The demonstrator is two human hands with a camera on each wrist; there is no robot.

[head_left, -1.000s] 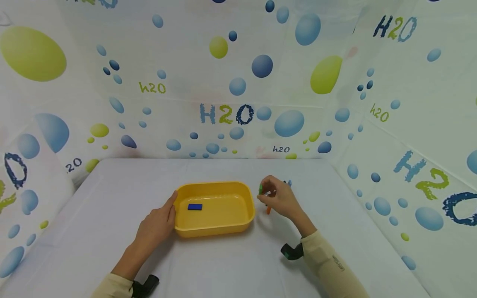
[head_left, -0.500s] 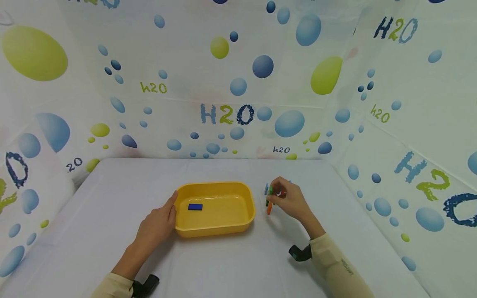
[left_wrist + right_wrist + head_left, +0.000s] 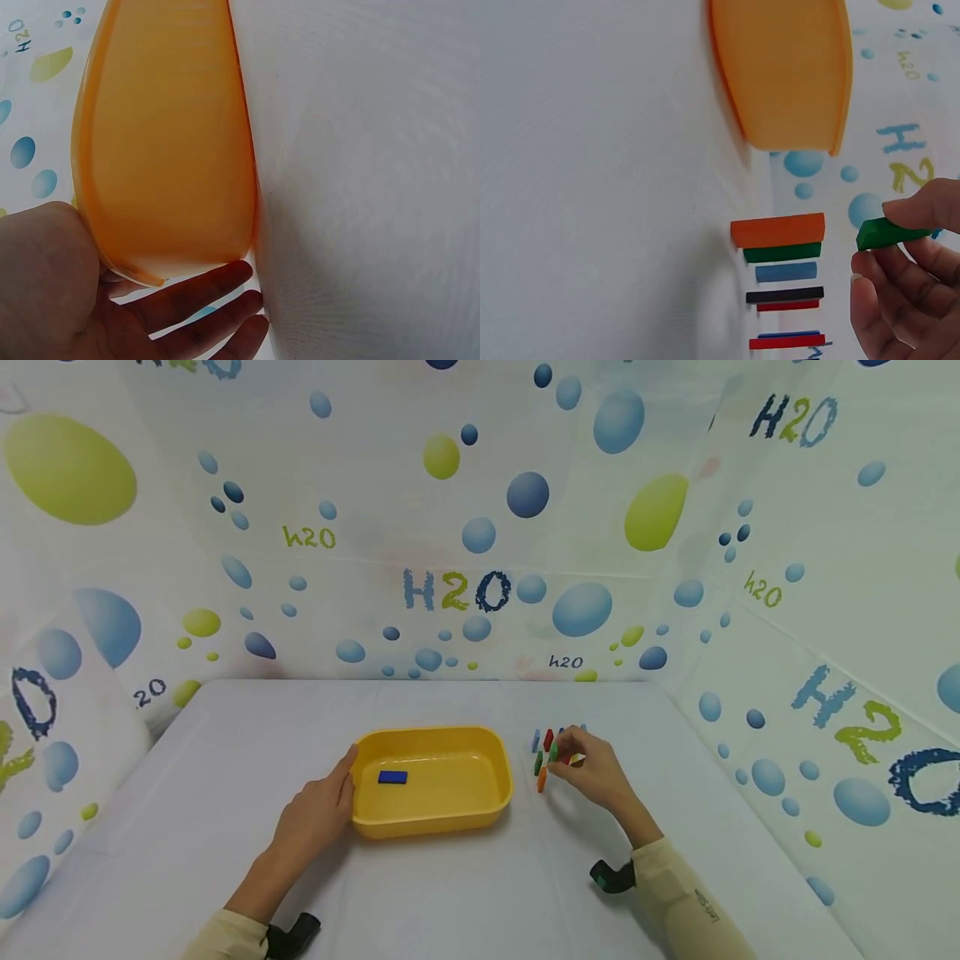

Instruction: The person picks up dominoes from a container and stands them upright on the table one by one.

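A yellow plastic tray (image 3: 431,827) sits on the table, with one dark blue block (image 3: 393,777) lying flat inside it. My left hand (image 3: 318,810) rests against the tray's left end; its straight fingers (image 3: 195,292) touch the end wall in the left wrist view. Right of the tray, my right hand (image 3: 592,764) pinches a small green block (image 3: 889,233) between thumb and fingers. Just beyond and below it stand several thin blocks in a row: an orange block (image 3: 780,229), another green block (image 3: 784,252), a light blue block (image 3: 787,271), a black block (image 3: 786,295).
Farther along the row are a red block (image 3: 784,343) and slivers of others, partly hidden by the right hand in the head view. White cloth covers the table (image 3: 450,902). A patterned curtain (image 3: 360,468) closes off the back and sides.
My right hand has moved right, away from the tray, carrying the green block, and uncovered more of the standing blocks. The left hand and tray have stayed in place.
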